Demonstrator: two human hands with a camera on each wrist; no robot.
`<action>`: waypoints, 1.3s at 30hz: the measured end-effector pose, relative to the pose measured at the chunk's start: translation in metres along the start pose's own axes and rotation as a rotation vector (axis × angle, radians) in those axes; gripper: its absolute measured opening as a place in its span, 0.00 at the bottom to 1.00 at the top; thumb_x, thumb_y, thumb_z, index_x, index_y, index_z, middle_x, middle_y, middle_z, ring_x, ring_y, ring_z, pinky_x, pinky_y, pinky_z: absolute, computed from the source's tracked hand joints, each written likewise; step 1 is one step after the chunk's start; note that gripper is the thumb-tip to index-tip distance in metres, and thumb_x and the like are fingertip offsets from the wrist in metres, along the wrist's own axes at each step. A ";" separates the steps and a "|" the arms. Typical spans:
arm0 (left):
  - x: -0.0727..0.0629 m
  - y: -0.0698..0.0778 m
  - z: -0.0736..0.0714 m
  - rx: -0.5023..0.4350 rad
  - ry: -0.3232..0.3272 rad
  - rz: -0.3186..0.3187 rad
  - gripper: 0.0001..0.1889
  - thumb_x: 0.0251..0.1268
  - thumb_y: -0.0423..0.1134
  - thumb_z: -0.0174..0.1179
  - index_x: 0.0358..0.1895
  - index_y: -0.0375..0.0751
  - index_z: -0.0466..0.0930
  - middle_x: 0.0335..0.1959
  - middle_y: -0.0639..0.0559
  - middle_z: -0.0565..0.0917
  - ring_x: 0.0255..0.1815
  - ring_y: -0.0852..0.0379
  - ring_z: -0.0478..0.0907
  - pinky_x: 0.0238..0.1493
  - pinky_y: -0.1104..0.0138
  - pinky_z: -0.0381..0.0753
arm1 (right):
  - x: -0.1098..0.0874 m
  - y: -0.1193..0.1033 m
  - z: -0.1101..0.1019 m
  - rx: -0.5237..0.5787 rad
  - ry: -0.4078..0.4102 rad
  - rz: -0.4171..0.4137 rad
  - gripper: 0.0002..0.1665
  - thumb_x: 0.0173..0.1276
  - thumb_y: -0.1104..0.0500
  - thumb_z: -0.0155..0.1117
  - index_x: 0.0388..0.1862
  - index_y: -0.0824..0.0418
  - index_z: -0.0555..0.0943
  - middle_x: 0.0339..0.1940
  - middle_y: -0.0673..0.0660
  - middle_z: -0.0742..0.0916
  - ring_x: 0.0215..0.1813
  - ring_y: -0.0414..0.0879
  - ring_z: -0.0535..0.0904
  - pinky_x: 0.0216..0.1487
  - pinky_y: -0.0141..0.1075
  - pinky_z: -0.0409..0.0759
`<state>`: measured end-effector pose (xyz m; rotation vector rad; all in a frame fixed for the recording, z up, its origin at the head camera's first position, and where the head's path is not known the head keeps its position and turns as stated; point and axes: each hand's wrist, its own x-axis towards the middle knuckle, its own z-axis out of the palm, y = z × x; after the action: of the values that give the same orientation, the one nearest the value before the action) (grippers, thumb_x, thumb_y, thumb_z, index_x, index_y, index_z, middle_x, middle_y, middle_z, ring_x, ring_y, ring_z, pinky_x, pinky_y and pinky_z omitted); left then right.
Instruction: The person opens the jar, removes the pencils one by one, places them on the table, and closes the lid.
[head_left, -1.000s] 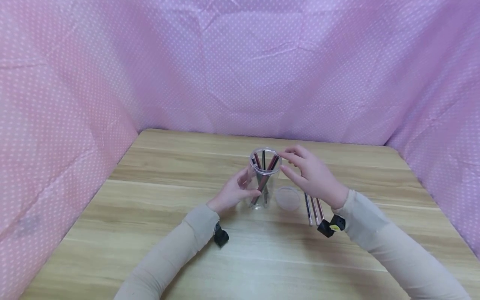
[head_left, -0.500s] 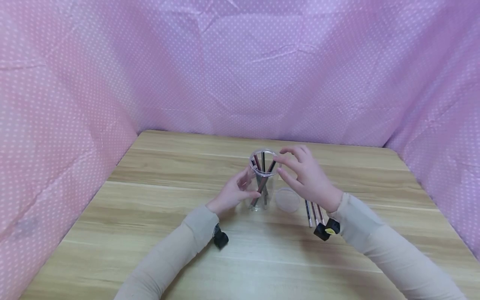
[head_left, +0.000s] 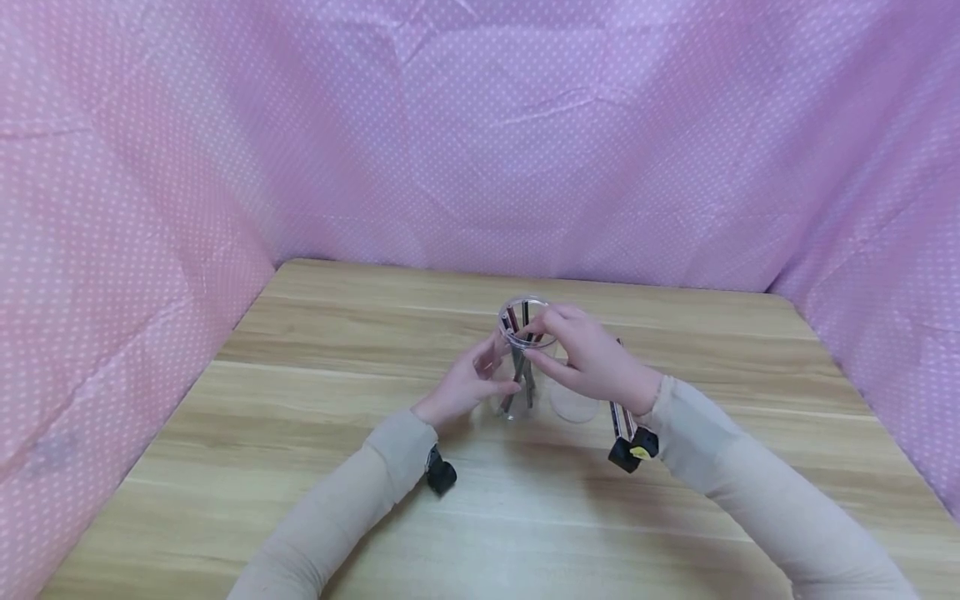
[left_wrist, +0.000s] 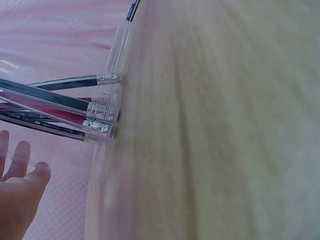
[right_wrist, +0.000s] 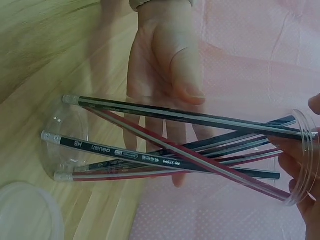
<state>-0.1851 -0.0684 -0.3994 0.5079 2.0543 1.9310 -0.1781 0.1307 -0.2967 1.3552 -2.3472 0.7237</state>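
Wooden table (head_left: 352, 350) | left hand (head_left: 467, 386) clamped on jar (right_wrist: 77, 120) | right hand (head_left: 588, 354) shifted further over its mouth, can't tell its grip

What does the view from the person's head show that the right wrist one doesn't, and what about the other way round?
Only the head view: the loose pencils lying on the wooden table beside the lid, and a black device on each wrist.

Only the right wrist view: readable lettering on a black pencil, including "HB".

Both: the clear jar with pencils inside, the left hand gripping it, the right hand at its mouth, the round clear lid and the pink dotted cloth.
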 end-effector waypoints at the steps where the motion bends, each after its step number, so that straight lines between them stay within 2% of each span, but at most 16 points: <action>1: 0.000 0.001 0.000 -0.001 0.000 -0.002 0.46 0.54 0.29 0.66 0.75 0.48 0.50 0.74 0.50 0.59 0.74 0.52 0.55 0.75 0.61 0.54 | 0.001 0.000 0.000 0.005 -0.007 0.003 0.13 0.61 0.62 0.65 0.43 0.65 0.75 0.41 0.58 0.85 0.48 0.52 0.79 0.53 0.46 0.79; 7: -0.001 0.004 0.001 -0.005 -0.006 -0.021 0.46 0.54 0.26 0.65 0.75 0.47 0.50 0.74 0.47 0.60 0.75 0.50 0.54 0.76 0.59 0.52 | -0.001 0.001 0.002 -0.009 -0.019 0.001 0.13 0.60 0.61 0.66 0.41 0.66 0.74 0.41 0.59 0.85 0.47 0.53 0.79 0.52 0.47 0.79; 14: -0.001 0.003 0.003 -0.014 -0.018 0.020 0.46 0.54 0.25 0.64 0.75 0.47 0.49 0.73 0.47 0.60 0.75 0.53 0.55 0.76 0.62 0.52 | -0.004 0.002 0.009 0.025 0.088 -0.080 0.12 0.55 0.68 0.68 0.35 0.64 0.74 0.34 0.57 0.86 0.44 0.52 0.79 0.53 0.49 0.76; 18: -0.003 0.002 0.004 -0.010 -0.012 0.040 0.46 0.54 0.26 0.65 0.75 0.49 0.50 0.73 0.49 0.62 0.74 0.54 0.56 0.76 0.62 0.53 | -0.005 0.002 0.010 0.051 0.123 -0.089 0.12 0.53 0.70 0.69 0.34 0.65 0.75 0.33 0.57 0.86 0.42 0.51 0.80 0.53 0.48 0.76; 24: -0.005 0.002 0.005 -0.007 -0.009 0.061 0.47 0.53 0.27 0.66 0.75 0.49 0.51 0.73 0.48 0.62 0.74 0.54 0.56 0.76 0.60 0.54 | -0.006 0.002 0.009 0.093 0.133 -0.074 0.12 0.52 0.70 0.70 0.34 0.65 0.77 0.32 0.56 0.86 0.42 0.51 0.79 0.52 0.48 0.76; 29: -0.005 0.002 0.005 -0.007 -0.012 0.065 0.46 0.54 0.26 0.65 0.75 0.48 0.50 0.73 0.48 0.61 0.74 0.54 0.56 0.76 0.61 0.53 | -0.005 0.004 0.006 0.113 0.126 -0.074 0.14 0.51 0.70 0.71 0.35 0.66 0.77 0.32 0.56 0.86 0.40 0.49 0.81 0.47 0.44 0.79; 39: -0.005 0.002 0.006 -0.006 0.007 0.048 0.46 0.53 0.26 0.65 0.75 0.46 0.51 0.73 0.47 0.61 0.74 0.52 0.56 0.75 0.61 0.54 | -0.001 0.002 -0.001 0.159 0.125 -0.068 0.14 0.51 0.73 0.70 0.36 0.66 0.77 0.32 0.57 0.85 0.36 0.47 0.83 0.38 0.37 0.84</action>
<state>-0.1775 -0.0650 -0.3982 0.5546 2.0581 1.9677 -0.1797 0.1326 -0.2969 1.4031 -2.1757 0.9634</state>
